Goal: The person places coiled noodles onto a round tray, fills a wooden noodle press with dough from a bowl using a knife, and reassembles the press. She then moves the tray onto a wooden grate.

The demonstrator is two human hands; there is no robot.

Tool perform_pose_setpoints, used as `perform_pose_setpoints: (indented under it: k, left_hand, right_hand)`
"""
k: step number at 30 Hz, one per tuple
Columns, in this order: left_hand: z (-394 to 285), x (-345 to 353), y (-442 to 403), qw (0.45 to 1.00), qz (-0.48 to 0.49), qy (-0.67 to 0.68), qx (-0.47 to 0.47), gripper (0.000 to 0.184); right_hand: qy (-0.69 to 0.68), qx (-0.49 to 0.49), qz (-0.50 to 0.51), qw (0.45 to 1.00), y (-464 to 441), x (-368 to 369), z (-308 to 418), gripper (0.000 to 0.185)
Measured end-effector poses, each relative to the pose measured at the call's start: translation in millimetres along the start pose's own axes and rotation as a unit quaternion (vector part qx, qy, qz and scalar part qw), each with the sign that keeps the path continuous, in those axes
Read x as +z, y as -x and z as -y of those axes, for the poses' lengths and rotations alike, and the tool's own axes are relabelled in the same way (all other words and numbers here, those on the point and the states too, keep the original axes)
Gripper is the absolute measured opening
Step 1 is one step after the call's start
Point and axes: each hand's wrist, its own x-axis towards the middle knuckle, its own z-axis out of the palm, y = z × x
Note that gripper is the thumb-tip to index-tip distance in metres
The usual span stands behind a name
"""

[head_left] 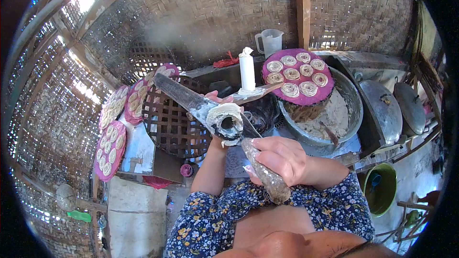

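Observation:
My left hand is closed around a wooden dough press, its fingers partly hidden behind the board. Pale sticky dough is smeared around the press's dark round opening. A worn, dough-spotted wooden handle is gripped in my right hand. Its upper end meets the opening's edge by a dark narrow piece; whether it joins the board or is a separate tool I cannot tell. Just beyond stands a white cylindrical plunger, dough on its top, fixed to a second wooden bar.
Dough coils lie on a round pink mat over a large metal basin holding dough. More pink mats lean at the left beside a woven basket. A plastic jug, metal lids and a green bucket stand around.

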Motion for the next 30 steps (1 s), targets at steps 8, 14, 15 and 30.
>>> perform_pose_setpoints:
  k: [8,14,15,30]
  left_hand:
    - [6,11,25,0.975,0.047,0.134,-0.174,0.046]
    - [17,20,36,0.929,0.026,0.255,-0.267,0.05]
    - [16,19,36,0.925,0.024,0.263,-0.272,0.051]
    - [16,17,36,0.834,-0.021,0.446,-0.324,0.049]
  right_hand:
    - [-0.023,0.057,0.01,0.998,2,4,-2,0.036]
    - [-0.002,0.061,0.005,0.998,9,5,-5,0.038]
    - [-0.002,0.063,-0.003,0.998,7,6,-4,0.039]
    - [0.03,0.023,0.009,0.999,2,0,0,0.048]
